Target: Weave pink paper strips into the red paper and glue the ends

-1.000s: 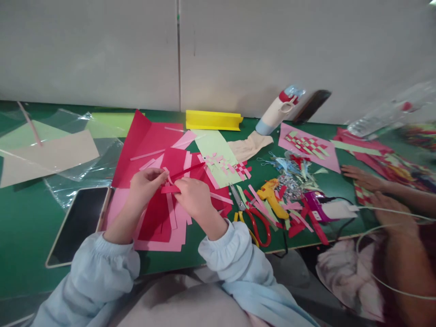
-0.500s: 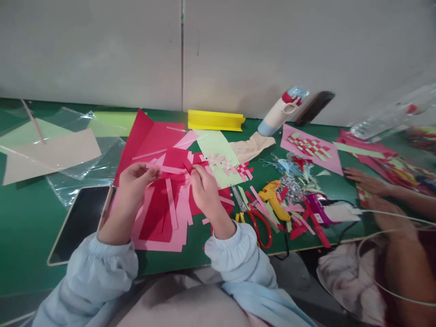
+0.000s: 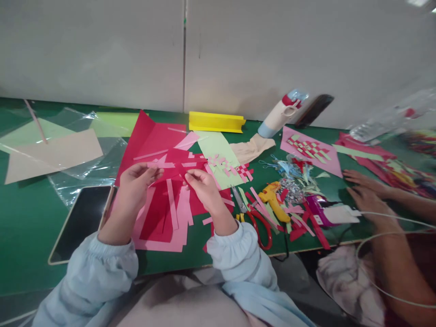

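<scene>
Over a pile of coloured sheets, my left hand pinches the left side of a red paper piece cut into strips. A pink paper strip runs across it from my left fingertips, and shorter pink bits show through its slits. My right hand is closed at the lower right of the same piece, thumb against forefinger on what looks like one of its red strips. Beneath lie a red sheet and pink sheets with loose strips. A green sheet bears woven pink-green and pink-red pieces.
To the right are scissors, a yellow glue gun, paper scraps, a purple box with a white plug and cable, and another person's hands. A phone lies left. Behind stand a bottle and folded yellow paper.
My right fingers have shifted slightly left and down along the red paper, and the red strip they raised now lies lower. The other person's hand has moved left.
</scene>
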### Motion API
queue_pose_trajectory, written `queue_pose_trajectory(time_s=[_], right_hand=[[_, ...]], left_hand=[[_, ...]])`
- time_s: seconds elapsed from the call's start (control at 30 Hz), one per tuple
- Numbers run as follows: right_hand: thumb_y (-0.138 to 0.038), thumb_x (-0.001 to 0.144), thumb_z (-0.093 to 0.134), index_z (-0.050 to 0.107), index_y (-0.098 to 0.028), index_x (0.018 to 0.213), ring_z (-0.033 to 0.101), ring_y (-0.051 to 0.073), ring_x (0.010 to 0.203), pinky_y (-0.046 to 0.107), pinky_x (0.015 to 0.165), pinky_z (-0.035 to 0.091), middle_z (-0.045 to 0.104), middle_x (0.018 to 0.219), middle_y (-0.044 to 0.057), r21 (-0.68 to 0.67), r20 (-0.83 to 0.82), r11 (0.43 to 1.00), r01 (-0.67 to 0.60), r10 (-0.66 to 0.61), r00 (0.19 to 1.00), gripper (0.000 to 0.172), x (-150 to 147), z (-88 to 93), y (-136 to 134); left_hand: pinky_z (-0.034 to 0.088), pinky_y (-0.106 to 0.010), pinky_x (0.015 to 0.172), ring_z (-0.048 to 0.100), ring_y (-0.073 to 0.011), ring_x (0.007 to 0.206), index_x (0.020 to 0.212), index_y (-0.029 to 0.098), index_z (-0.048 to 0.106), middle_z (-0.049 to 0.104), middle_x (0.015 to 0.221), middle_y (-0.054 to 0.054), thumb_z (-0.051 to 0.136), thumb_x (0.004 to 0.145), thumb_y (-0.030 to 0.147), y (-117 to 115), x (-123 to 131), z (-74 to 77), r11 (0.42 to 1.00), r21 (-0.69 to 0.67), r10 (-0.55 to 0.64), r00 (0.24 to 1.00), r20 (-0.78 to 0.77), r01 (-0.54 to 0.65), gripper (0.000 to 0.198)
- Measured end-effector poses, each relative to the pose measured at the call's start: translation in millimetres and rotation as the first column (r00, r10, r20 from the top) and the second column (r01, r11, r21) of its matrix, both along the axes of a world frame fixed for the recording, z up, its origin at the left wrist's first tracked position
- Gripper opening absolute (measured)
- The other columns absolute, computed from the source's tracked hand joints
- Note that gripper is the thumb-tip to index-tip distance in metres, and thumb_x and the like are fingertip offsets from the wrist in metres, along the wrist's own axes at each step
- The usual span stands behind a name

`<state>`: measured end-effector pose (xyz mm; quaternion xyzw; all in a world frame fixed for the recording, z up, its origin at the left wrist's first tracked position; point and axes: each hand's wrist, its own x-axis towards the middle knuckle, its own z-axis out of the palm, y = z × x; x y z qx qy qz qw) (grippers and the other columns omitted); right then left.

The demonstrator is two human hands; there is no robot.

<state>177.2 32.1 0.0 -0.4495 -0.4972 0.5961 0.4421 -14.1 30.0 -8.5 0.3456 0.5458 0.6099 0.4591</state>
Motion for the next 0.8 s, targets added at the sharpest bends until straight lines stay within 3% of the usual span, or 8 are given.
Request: queue_pose_trajectory(time_s=[0.17, 0.53, 0.8], right_hand=[[-0.042, 0.081, 0.064, 0.064, -0.018, 0.085, 0.064, 0.012, 0.067, 0.025, 0.067, 0.054, 0.064, 0.074, 0.0, -0.015, 0.033, 1.0, 0.001, -0.001, 0.999, 0.024, 0, -3.9, 1], [-0.039, 0.08, 0.064, 0.066, -0.017, 0.095, 0.067, 0.015, 0.076, 0.025, 0.063, 0.054, 0.069, 0.084, 0.003, -0.018, 0.015, 0.999, 0.043, -0.043, 0.999, 0.027, -2, -17.3, 7], [-0.042, 0.086, 0.059, 0.064, -0.018, 0.095, 0.065, 0.013, 0.071, 0.025, 0.068, 0.053, 0.066, 0.078, 0.001, 0.078, 0.088, 0.995, 0.062, -0.068, 0.994, 0.026, 5, -10.8, 7]], left_hand=[[0.06, -0.035, 0.085, 0.073, -0.0198, 0.085, 0.083, 0.017, 0.069, 0.072, 0.085, -0.005, 0.083, 0.063, 0.033, 0, 0, -0.7, 1.0, 0.015, -0.007, 1.0, 0.007, 0.006, 0.029], [0.06, -0.032, 0.081, 0.071, -0.0172, 0.079, 0.082, 0.017, 0.07, 0.071, 0.082, -0.004, 0.085, 0.064, 0.031, -2, 3, 2.1, 1.0, 0.018, -0.022, 0.999, 0.026, 0.022, 0.027], [0.06, -0.031, 0.078, 0.07, -0.0164, 0.076, 0.083, 0.017, 0.07, 0.071, 0.084, -0.004, 0.084, 0.063, 0.032, -2, 2, 0.7, 0.999, 0.016, -0.05, 0.999, 0.006, 0.049, 0.028]])
